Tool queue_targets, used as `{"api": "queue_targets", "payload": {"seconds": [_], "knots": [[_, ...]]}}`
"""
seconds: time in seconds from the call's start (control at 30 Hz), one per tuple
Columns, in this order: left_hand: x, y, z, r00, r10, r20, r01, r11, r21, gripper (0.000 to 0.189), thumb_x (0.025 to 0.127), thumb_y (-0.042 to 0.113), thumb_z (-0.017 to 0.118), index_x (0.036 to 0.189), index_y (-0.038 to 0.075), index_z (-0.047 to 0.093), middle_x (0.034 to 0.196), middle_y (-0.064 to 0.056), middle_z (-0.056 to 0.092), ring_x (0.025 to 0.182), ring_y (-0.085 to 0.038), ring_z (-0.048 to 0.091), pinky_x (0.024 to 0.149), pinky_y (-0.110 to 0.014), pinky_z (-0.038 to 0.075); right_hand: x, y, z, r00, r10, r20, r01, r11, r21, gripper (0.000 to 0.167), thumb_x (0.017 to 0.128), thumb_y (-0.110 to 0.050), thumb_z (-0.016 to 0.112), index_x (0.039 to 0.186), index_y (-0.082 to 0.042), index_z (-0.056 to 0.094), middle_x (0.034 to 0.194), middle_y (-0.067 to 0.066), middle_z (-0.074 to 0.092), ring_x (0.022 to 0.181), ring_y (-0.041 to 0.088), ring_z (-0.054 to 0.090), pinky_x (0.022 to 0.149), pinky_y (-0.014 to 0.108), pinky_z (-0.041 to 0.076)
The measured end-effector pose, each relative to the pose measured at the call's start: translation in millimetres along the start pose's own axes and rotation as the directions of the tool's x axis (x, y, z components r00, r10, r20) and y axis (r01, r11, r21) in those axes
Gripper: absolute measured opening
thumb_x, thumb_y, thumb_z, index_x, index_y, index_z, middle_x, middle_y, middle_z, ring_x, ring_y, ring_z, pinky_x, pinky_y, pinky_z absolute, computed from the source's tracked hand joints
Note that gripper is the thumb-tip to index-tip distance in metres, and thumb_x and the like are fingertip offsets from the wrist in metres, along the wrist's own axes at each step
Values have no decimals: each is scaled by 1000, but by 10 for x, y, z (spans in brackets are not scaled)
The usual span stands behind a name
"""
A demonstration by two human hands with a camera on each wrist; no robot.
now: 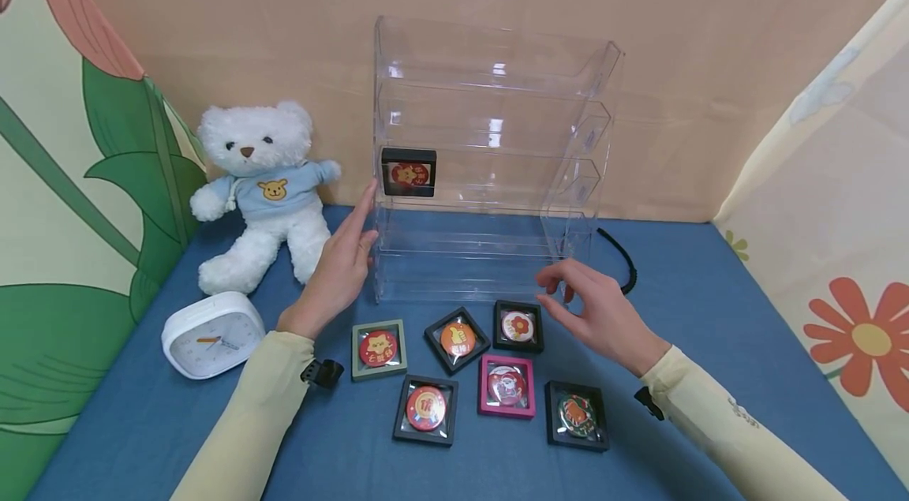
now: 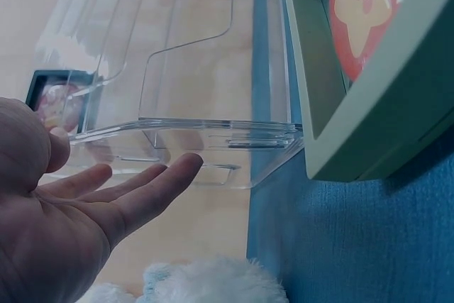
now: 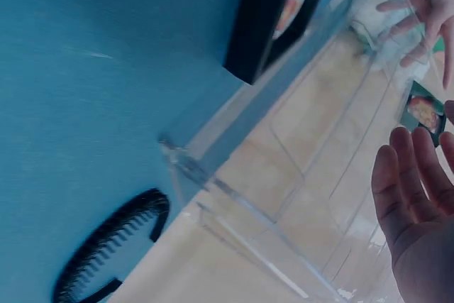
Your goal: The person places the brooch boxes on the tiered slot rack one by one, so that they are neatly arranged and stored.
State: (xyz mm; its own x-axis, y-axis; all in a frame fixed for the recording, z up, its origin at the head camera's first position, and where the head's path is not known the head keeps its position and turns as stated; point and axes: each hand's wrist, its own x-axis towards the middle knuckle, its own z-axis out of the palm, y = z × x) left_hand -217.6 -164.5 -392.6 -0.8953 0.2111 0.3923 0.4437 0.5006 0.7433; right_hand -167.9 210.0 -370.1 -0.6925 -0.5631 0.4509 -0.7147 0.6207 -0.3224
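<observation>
Toward the back of the blue cloth-covered table (image 1: 497,469), a clear plastic tiered rack (image 1: 490,177). Holds, at the left end of a middle tier, one black square display frame (image 1: 409,155) with a round red star badge (image 1: 409,174) inside. Laid out on the cloth in front of it, six more square frames, each with one round badge: a pale green frame (image 1: 357,351) around a red star badge (image 1: 378,348); a black frame turned cornerwise (image 1: 454,367) around an orange badge (image 1: 458,339); a black frame close to the rack (image 1: 499,327) around a white badge with a red flower (image 1: 518,327); a magenta frame (image 1: 485,386); two black frames nearest the wearer (image 1: 426,435) (image 1: 578,442).

Left hand (image 1: 337,268): fingers extended and parted, alongside the rack's left end, grasping nothing; hard to tell whether touching the plastic. Right hand (image 1: 596,308): fingers loosely bent, thumb well apart, nothing between, near the rack's lower right front corner.

Cut off in the left wrist view, the pale green frame. Too small to read, the badge lettering. Partly behind the rack, a black ribbed curved strip (image 1: 628,256).
</observation>
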Motion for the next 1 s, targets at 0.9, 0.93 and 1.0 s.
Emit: {"api": "queue_targets", "payload": {"seconds": [0.9, 0.93, 1.0], "knots": [[-5, -8, -4, 1000, -11, 6, 11, 1000, -4, 75, 109, 3, 39, 163, 41, 3, 163, -13, 28, 107, -33, 57, 75, -45, 53, -737, -104, -13, 954, 264, 140, -267, 964, 1, 24, 89, -13, 80, 110, -17, 69, 102, -5, 68, 82, 6, 59, 65, 30, 54], [-4, -7, -3, 1000, -10, 4, 10, 1000, -4, 75, 109, 3, 39, 163, 40, 3, 162, -14, 28, 106, -33, 58, 75, -45, 53, -756, -110, -14, 953, 270, 140, -273, 962, 3, 24, 88, -14, 80, 110, -17, 69, 102, -5, 68, 82, 4, 59, 65, 30, 54], [-1, -4, -1, 1000, -9, 4, 9, 1000, -7, 75, 109, 3, 39, 163, 41, 3, 162, -14, 28, 105, -33, 58, 75, -45, 53, -797, -123, -19, 948, 283, 144, -287, 958, 8, 25, 88, -14, 80, 110, -18, 69, 102, -6, 68, 81, 3, 58, 64, 29, 53]]}}
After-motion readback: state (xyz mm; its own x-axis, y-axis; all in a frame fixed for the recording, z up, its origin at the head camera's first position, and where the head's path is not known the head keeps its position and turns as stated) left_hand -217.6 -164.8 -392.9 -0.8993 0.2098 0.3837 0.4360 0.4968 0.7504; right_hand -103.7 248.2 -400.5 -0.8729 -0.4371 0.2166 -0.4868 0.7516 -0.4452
